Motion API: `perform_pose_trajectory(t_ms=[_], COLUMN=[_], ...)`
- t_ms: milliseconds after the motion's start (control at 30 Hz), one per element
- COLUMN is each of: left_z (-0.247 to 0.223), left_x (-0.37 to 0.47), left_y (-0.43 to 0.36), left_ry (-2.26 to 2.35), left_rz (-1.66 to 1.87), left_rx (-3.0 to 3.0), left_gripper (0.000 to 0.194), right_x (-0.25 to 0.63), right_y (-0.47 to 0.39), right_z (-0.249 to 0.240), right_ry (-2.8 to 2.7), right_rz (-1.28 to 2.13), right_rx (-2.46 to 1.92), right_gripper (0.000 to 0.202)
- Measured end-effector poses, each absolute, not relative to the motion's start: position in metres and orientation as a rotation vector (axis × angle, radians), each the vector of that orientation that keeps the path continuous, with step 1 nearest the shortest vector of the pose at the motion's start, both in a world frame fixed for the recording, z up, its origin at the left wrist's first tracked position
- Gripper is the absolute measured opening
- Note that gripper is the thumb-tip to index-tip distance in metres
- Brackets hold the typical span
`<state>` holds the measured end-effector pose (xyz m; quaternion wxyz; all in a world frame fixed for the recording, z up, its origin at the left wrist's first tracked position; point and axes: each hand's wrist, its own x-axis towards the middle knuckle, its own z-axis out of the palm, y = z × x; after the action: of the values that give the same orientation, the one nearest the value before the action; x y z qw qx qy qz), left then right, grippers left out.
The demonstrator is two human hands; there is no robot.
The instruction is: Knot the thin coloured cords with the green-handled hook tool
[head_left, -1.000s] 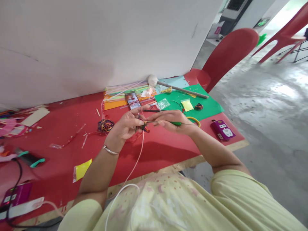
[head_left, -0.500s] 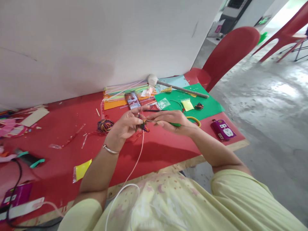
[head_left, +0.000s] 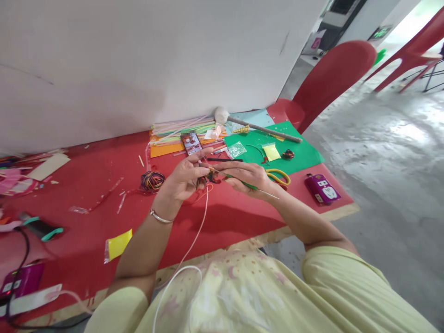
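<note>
Between the fingertips of my left hand (head_left: 185, 178) is a small dark multicoloured yarn piece (head_left: 207, 178), partly hidden by the fingers. My right hand (head_left: 248, 178) is closed round a thin metal hook with a green handle (head_left: 250, 186); its front end meets the yarn piece and its rear end sticks out over the wrist. An orange-pink strand hangs below the yarn piece. A ball of multicoloured yarn (head_left: 152, 181) lies just left of my left hand. Beyond the hands, a phone (head_left: 191, 144) lies on the table.
On the red table (head_left: 138, 245) are a green sheet (head_left: 298, 157), yellow-handled scissors (head_left: 280, 177), a purple power socket (head_left: 322, 189), pipe cleaners (head_left: 183, 125), a yellow packet (head_left: 118, 244) and a black-and-teal tool (head_left: 43, 228). A red chair (head_left: 333, 83) stands at the far right.
The hook in my right hand has turned, and its thin rear end now shows over the wrist. My right hand has shifted slightly left. My left hand still pinches the yarn piece.
</note>
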<state>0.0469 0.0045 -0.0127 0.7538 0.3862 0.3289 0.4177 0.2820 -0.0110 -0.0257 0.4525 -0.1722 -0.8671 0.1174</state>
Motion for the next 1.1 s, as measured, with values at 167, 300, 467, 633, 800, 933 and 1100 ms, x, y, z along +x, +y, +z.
perform_pose_trajectory(t_ms=[167, 300, 467, 633, 800, 933, 1100], left_z=[-0.011, -0.014, -0.016, -0.014, -0.015, -0.018, -0.019], left_x=[0.048, 0.048, 0.051, 0.055, 0.056, 0.062, 0.07], left_y=[0.004, 0.004, 0.002, 0.0, 0.0, -0.003, -0.006], left_ry=[0.766, 0.774, 0.783, 0.808, 0.818, 0.881, 0.993], left_rz=[0.905, 0.918, 0.954, 0.981, 1.004, 1.105, 1.254], left_rx=[0.849, 0.845, 0.825, 0.799, 0.843, 0.998, 1.133], left_gripper=[0.082, 0.079, 0.069, 0.063, 0.072, 0.09, 0.097], right_x=[0.283, 0.28, 0.276, 0.272, 0.274, 0.272, 0.263], right_y=[-0.011, -0.011, -0.014, -0.015, -0.01, -0.009, -0.014], right_z=[-0.026, -0.031, -0.037, -0.041, -0.038, -0.034, -0.037], right_ry=[-2.127, -2.113, -2.087, -2.058, -2.036, -2.017, -1.929], right_rz=[0.29, 0.261, 0.133, 0.098, 0.157, 0.331, 0.344], right_rx=[-0.436, -0.441, -0.489, -0.52, -0.461, -0.536, -0.706], right_gripper=[0.025, 0.028, 0.029, 0.03, 0.028, 0.02, 0.02])
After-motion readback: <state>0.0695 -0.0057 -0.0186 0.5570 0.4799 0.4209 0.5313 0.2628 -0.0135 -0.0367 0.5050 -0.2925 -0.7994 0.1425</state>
